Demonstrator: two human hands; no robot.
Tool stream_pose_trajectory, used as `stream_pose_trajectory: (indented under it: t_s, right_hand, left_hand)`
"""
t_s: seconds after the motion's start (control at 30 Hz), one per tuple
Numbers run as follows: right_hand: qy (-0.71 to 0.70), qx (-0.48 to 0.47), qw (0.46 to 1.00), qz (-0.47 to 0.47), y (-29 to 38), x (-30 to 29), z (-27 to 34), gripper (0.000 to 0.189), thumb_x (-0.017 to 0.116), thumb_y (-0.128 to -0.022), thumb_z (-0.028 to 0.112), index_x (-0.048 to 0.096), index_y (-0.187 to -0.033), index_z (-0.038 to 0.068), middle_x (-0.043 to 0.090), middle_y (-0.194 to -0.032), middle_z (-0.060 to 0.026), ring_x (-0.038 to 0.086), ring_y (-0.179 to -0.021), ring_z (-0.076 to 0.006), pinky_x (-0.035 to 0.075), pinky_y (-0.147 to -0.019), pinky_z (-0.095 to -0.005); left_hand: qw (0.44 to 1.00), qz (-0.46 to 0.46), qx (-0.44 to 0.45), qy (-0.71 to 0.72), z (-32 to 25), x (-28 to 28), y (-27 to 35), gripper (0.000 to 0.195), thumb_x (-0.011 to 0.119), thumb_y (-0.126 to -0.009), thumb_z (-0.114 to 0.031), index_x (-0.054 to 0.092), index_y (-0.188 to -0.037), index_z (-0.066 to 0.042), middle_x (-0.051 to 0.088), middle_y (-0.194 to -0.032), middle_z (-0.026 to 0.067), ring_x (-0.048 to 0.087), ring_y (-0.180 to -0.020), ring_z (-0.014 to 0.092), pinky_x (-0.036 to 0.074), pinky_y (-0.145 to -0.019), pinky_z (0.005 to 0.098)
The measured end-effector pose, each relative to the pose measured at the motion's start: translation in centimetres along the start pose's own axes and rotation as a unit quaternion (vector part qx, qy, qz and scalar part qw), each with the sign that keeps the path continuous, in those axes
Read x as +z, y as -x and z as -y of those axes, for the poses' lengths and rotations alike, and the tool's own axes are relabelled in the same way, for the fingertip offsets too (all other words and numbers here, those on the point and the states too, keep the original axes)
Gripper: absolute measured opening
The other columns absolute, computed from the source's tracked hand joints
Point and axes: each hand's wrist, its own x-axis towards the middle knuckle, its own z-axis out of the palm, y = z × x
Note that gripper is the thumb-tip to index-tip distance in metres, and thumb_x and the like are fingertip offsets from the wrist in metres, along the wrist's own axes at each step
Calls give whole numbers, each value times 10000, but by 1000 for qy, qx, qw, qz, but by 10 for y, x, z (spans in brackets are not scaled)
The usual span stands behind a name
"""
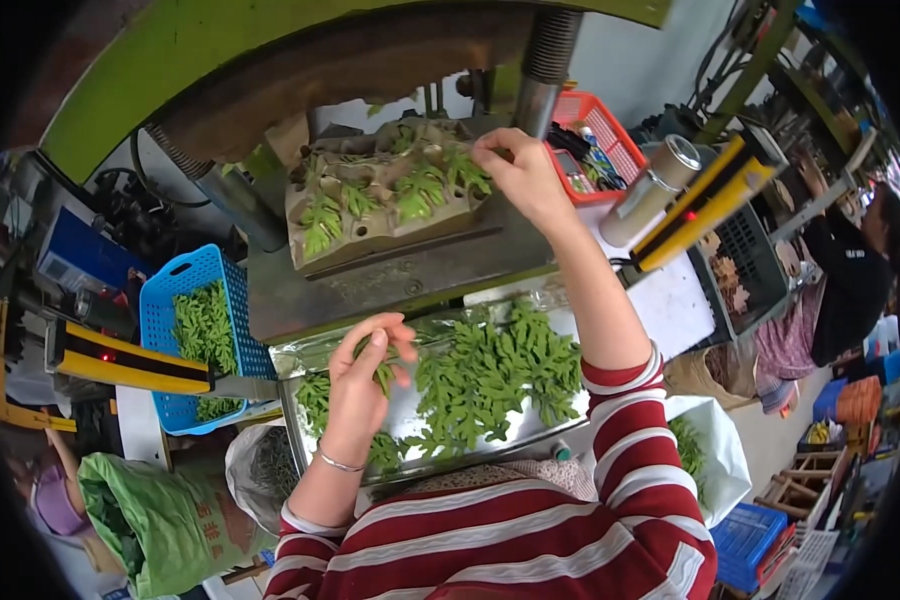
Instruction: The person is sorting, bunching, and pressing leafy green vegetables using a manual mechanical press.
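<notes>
A metal mold block (pixel 390 236) with shaped hollows sits on the bed of a green press, several green artificial leaves (pixel 418 193) lying over it. My right hand (pixel 521 169) is at the block's right end, thumb and fingertips pinched together beside a leaf; whether something is between them is hidden. My left hand (pixel 367 360) is over the tray's left part, green leaf pieces held between its curled fingers and palm. Below both hands a shallow metal tray (pixel 409 412) holds a spread of green lobed leaves (pixel 487 367).
Two press columns (pixel 540 86) flank the mold. A blue basket (pixel 251 341) of leaves stands left, a red basket (pixel 621 139) and a metallic cylinder (pixel 649 187) right. Yellow-and-black sensor bars (pixel 131 358) flank the work area. Bags of greenery are below; a person (pixel 847 262) is far right.
</notes>
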Motion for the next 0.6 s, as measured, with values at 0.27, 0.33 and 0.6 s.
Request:
stream_pose_trajectory:
  t_s: [0.27,0.33,0.6]
  right_hand:
    - [57,-14,998,-27,-19,26,-20,183,625,-800,70,628,-964,-12,637,-888,-103,608,-764,-176,467,-686,-276]
    - [64,-13,998,13,-12,25,-18,180,608,-811,66,618,-970,-17,651,-881,-109,618,-765,-180,472,-690,-281]
    - [63,-13,998,25,-5,25,-1,171,568,-808,71,607,-959,1,641,-927,-161,624,-858,-330,486,-756,-384]
  left_hand:
    - [999,-40,0,15,-2,-16,-32,135,569,-918,-122,615,-975,-9,557,-661,27,383,-434,44,255,-367,185]
    - [998,-48,32,-27,-18,-18,-40,180,549,-928,-138,600,-1027,3,566,-682,34,377,-434,39,242,-364,175]
    - [985,70,151,-44,-93,47,-113,349,549,-918,-161,515,-1201,40,603,-751,67,420,-478,57,268,-382,183]
